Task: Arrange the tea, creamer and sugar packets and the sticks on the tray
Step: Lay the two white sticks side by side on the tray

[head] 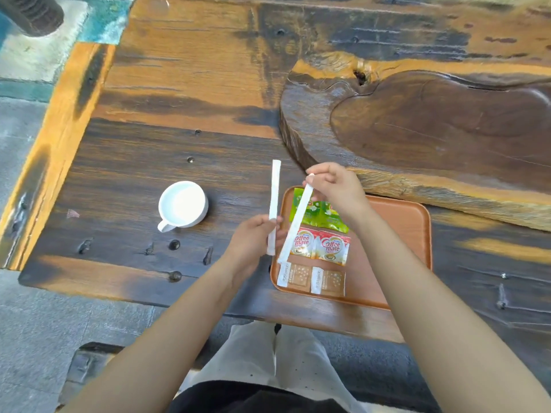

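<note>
At the bottom of the frame two bare forearms reach up from the lap toward the centre. The left hand (pixel 253 236) is closed around the lower part of one paper-wrapped stick (pixel 273 204), held nearly upright just left of the tray (pixel 414 234). The right hand (pixel 337 186) is pinched on the top end of a second stick (pixel 296 222), which slants down over the tray's left side. On the tray, at centre frame, three rows are laid out: two brown sugar packets (pixel 313 281) nearest, two red creamer packets (pixel 320 245) behind them, and green tea packets (pixel 319 214) farthest, partly hidden by the slanted stick. The packets appear already placed, so the sticks seem to be what remains. The step would be done well if each stick were lowered flat, parallel to the packet columns, on the bare right part of the tray, without dragging across the packets. Farther left a white cup (pixel 182 204) stands on the wooden table (pixel 179 84); a carved wooden slab (pixel 432 123) lies at upper right.
</note>
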The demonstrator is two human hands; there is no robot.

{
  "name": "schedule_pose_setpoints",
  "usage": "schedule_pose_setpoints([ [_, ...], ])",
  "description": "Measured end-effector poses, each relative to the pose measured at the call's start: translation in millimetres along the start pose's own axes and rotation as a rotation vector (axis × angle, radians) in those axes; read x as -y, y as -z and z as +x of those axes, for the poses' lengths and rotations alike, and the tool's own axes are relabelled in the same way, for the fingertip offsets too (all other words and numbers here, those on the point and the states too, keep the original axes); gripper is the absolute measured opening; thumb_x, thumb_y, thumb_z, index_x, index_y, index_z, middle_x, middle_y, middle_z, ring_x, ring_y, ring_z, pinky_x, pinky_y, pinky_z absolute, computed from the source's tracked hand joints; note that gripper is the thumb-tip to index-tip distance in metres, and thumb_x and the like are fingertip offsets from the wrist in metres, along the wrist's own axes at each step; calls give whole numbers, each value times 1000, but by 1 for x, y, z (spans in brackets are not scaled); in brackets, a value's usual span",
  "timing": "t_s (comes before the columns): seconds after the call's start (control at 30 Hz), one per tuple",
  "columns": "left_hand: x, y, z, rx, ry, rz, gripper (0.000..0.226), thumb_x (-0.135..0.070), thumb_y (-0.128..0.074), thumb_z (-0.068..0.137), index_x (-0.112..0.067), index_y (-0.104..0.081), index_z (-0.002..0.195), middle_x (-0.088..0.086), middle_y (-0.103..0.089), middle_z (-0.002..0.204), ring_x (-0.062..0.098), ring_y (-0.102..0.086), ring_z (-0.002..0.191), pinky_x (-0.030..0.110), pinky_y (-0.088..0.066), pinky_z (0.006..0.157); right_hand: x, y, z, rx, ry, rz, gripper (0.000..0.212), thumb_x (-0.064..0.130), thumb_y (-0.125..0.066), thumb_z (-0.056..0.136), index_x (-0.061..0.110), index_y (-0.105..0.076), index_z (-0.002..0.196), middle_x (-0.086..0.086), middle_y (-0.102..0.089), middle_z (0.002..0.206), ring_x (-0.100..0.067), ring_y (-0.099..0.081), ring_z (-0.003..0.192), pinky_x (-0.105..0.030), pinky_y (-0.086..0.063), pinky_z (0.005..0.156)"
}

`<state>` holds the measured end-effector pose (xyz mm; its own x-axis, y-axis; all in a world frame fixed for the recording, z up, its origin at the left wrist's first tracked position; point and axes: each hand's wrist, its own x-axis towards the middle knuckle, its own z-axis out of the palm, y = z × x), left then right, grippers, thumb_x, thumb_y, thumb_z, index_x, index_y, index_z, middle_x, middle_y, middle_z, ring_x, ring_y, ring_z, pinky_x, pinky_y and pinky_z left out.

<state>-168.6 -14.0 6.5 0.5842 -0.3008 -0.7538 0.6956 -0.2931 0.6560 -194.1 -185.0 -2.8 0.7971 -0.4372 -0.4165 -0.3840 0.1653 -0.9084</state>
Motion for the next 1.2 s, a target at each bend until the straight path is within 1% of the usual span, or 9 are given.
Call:
schedule_pose_setpoints([
  [0.1,0,-24,-10,102,49,-49,13,-10,-46,94,-8,-56,86,8,-66,74,13,-67,60,25,-57,59,-12,34,-24,-118,-44,54,12,-2,-57,86,8,-60,89,-6,-57,73,-2,-57,41,-16,-51,48],
  [0.2,2,-43,-12,152,12,108,14,-13,-48,93,-11,-58,84,11,-67,80,15,-67,65,33,-56,70,-30,78,-50,-258,-62,118,21,-6,-57,84,14,-61,78,-6,-55,71,-1,-57,42,-11,-50,48],
  [0.37,5,-73,-17,211,-17,297,15,-8,-50,91,-12,-58,79,6,-62,71,8,-62,51,21,-52,45,-54,139,-77,-358,-95,3,27,-7,-56,84,19,-60,77,-5,-57,72,3,-57,46,-12,-50,52],
  [0.6,8,-87,-21,214,-9,388,11,-5,-49,91,-4,-60,93,7,-62,71,11,-57,52,16,-50,43,-75,153,-64,-136,-103,-434,16,-3,-59,83,11,-64,90,-3,-57,75,11,-52,47,-3,-41,52],
  [0.77,9,-84,-25,211,55,338,10,-3,-51,91,0,-60,87,9,-62,71,6,-64,43,17,-52,44,-85,136,-45,-25,-12,-621,15,2,-59,83,9,-68,93,2,-61,91,2,-47,66,-19,-34,68],
  [0.9,14,-86,-26,197,74,352,14,-4,-53,90,-6,-58,77,10,-60,72,6,-65,44,19,-58,51,-85,129,-36,7,30,-698,17,1,-57,84,8,-68,95,2,-61,91,-9,-48,76,-14,-29,61],
  [1.03,21,-92,-25,211,79,353,9,-5,-56,89,-6,-60,80,6,-59,74,8,-67,52,26,-59,60,-85,130,-26,36,58,-747,17,0,-57,85,7,-67,96,1,-58,89,-5,-46,66,5,-30,57],
  [1.1,23,-94,-24,232,64,373,16,-6,-56,88,-14,-63,77,5,-61,77,10,-67,58,31,-58,70,-85,132,-21,36,70,-765,16,3,-57,85,9,-68,96,-2,-61,90,-11,-48,73,1,-31,56],
  [1.2,23,-95,-25,262,50,369,17,-5,-56,88,-16,-63,78,2,-63,77,3,-68,53,20,-58,59,-88,134,-16,21,88,-770,16,4,-57,85,12,-68,94,-7,-67,97,-14,-51,80,-18,-33,65],
])
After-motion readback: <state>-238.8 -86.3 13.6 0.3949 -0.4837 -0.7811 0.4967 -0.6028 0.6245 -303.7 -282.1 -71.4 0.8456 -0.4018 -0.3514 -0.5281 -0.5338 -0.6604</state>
